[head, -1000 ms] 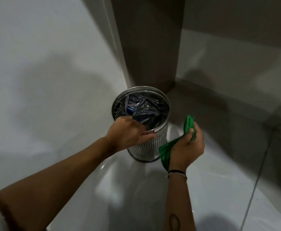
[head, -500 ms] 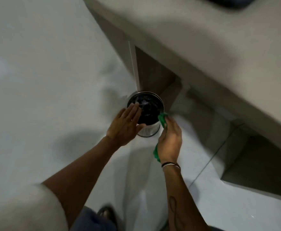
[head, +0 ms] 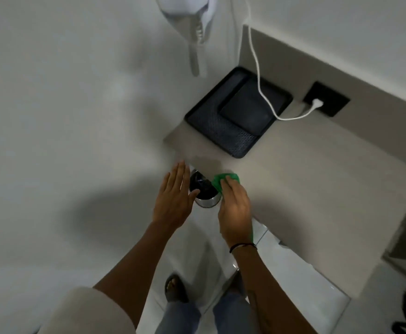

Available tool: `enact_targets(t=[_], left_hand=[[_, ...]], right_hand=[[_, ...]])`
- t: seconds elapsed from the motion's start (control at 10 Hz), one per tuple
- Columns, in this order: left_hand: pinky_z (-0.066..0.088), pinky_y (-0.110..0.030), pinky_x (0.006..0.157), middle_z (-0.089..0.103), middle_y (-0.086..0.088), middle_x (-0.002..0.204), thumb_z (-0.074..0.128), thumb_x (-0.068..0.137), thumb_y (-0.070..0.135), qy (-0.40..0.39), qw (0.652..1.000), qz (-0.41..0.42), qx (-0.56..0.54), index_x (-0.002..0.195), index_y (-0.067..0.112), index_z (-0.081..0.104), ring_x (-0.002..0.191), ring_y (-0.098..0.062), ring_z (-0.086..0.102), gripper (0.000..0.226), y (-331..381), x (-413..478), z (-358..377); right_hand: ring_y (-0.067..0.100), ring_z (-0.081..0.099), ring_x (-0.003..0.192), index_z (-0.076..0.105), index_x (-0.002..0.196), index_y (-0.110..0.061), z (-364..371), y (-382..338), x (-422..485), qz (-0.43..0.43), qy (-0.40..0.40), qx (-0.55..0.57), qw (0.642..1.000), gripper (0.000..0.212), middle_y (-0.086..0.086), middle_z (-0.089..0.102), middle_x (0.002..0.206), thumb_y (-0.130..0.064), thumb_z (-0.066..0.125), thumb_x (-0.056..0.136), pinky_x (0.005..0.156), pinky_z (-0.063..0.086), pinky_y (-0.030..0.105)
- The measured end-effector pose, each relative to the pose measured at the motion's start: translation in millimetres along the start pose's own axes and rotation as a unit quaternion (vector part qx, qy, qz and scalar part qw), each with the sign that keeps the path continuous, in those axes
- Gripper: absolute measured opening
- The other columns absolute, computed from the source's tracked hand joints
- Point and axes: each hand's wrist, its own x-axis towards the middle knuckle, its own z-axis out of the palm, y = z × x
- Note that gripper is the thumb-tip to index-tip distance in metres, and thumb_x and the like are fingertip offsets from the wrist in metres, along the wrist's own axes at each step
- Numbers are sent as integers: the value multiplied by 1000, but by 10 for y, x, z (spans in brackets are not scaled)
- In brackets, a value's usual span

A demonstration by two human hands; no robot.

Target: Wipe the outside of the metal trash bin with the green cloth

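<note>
The metal trash bin stands on the floor far below, small in view, with a dark bag inside, half tucked under the counter edge. My left hand hovers flat over the bin's left side, fingers straight and apart, holding nothing. My right hand is to the bin's right and holds the green cloth, which sticks out past the fingertips above the counter's edge. Most of the bin's wall is hidden by my hands.
A beige counter runs on the right, above the bin. On it lies a black tray with a dark flat object. A white cable leads to a black wall socket. My feet stand on the pale floor.
The view has risen far above the bin, which now looks small. My left hand has let go of the rim and spread flat. My right hand still holds the cloth.
</note>
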Motion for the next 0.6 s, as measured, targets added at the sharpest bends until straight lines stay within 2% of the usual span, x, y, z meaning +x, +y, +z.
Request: enact_targets(t=[0.1,0.2,0.3,0.4,0.5,0.6], left_hand=[[11,-45,133,4,-16,176,22,109,52,7,999,35,-8,166,3,8,164,-30,6,76,326,252,-266],[15,-45,132,7,-17,176,19,108,54,11,997,78,-25,165,2,12,163,-31,11,78,682,511,-320],[16,-45,133,1,-17,177,18,108,56,6,994,103,-21,166,3,8,164,-30,6,79,911,741,-110],[24,-48,130,3,-17,176,20,108,55,-21,992,126,-23,166,4,10,164,-30,7,77,956,967,134],[26,-49,129,5,-17,176,21,108,56,-27,990,137,-10,165,3,14,163,-31,9,79,814,1089,331],[24,-50,130,4,-15,177,19,106,60,-32,991,124,-27,166,4,14,164,-29,7,82,648,1169,296]], right_hand=[[39,59,137,61,143,2,-351,205,308,23,40,-6,999,54,23,62,147,12,60,90,120,46,52],[43,57,139,60,143,4,-461,487,646,81,76,-44,993,51,26,60,148,8,60,92,120,45,53],[47,44,150,53,150,1,-239,851,824,141,28,-114,983,51,26,49,159,-13,56,101,121,42,56],[48,30,157,35,161,-2,107,1184,754,161,-69,-179,968,69,26,32,170,-46,36,109,123,37,63],[47,24,160,24,166,-4,282,1401,671,141,-107,-230,957,78,26,25,173,-57,27,109,127,31,63],[44,19,162,23,167,-6,194,1274,769,154,-115,-227,955,87,22,24,174,-68,19,106,128,28,62]])
